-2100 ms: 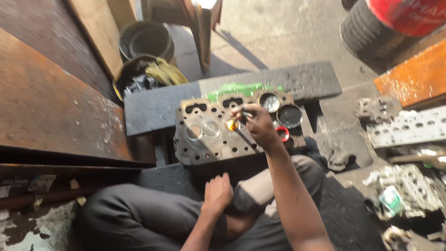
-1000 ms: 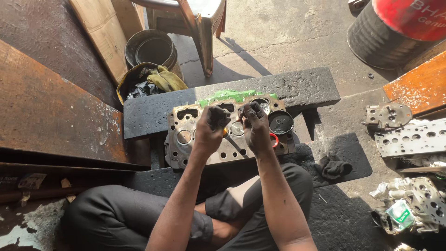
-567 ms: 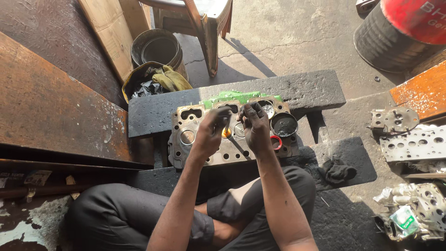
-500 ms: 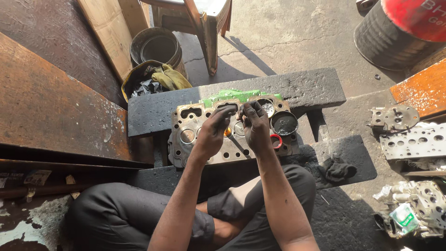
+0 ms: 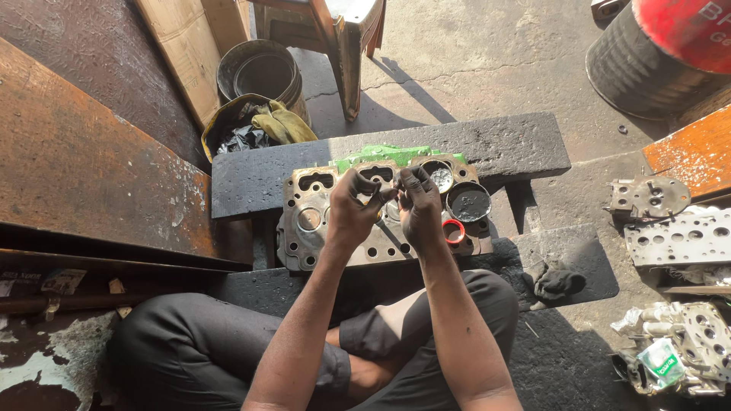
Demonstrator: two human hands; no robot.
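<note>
Cylinder head (image 5: 335, 228) is lying flat across a dark, greasy block (image 5: 502, 148) right in front of the crossed legs, ports and valve seats facing up. Both hands are raised just above its middle, fingertips pinched together on some small part. It's too tiny and too dark with grease to say what it is, maybe a valve bit or a seal. The left hand (image 5: 352, 213) is curled with thumb and fingers closed on that small piece, and the right hand (image 5: 418, 205) is closed on it from the other side, so it's a two-handed pinch, knuckles nearly touching.

As for progress, I'd guess it's somewhere in the middle: a couple of round seats on the left look clean and shiny, while the ones on the right still look dull. A black round tin of paste (image 5: 467, 202) sits open on the head's right end with a small red ring (image 5: 454, 230) just beside it, both close to the right hand. A dark rag (image 5: 558, 281) lies off to the right on the mat, well apart from the hands.
</note>
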